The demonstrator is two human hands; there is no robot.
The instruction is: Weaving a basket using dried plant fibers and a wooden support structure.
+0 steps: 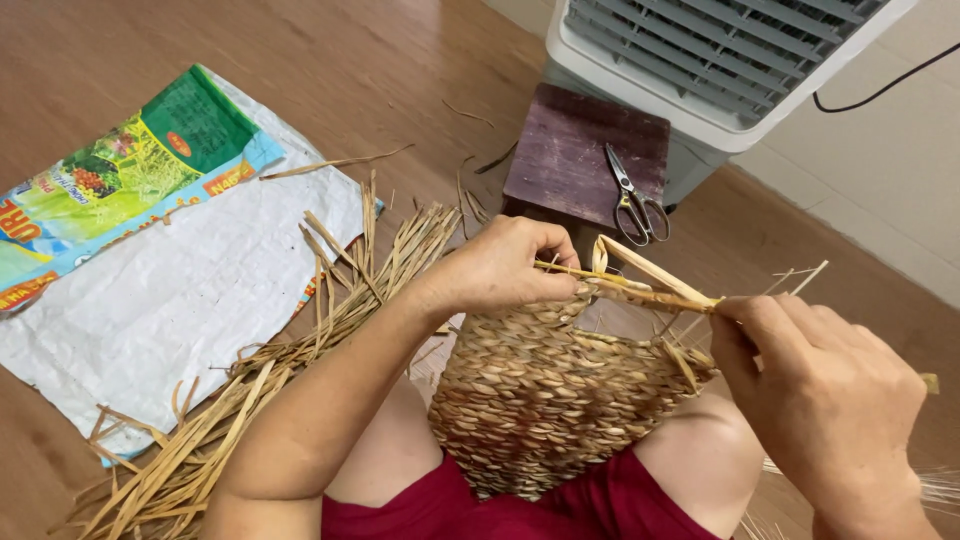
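A half-woven straw basket (545, 395) rests on my lap between my knees. My left hand (505, 265) grips its upper rim and pinches a thin straw strand (640, 290) that runs across the top. My right hand (825, 395) is closed on the other end of that same strand, pulling it taut to the right. Loose upright stakes (790, 280) stick out of the rim near my right hand.
A bundle of dry straw (270, 370) lies on the wooden floor at left, partly over a white woven plastic sack (170, 300). Scissors (635, 200) sit on a small dark wooden stool (575, 150). A grey air cooler (720, 60) stands behind it.
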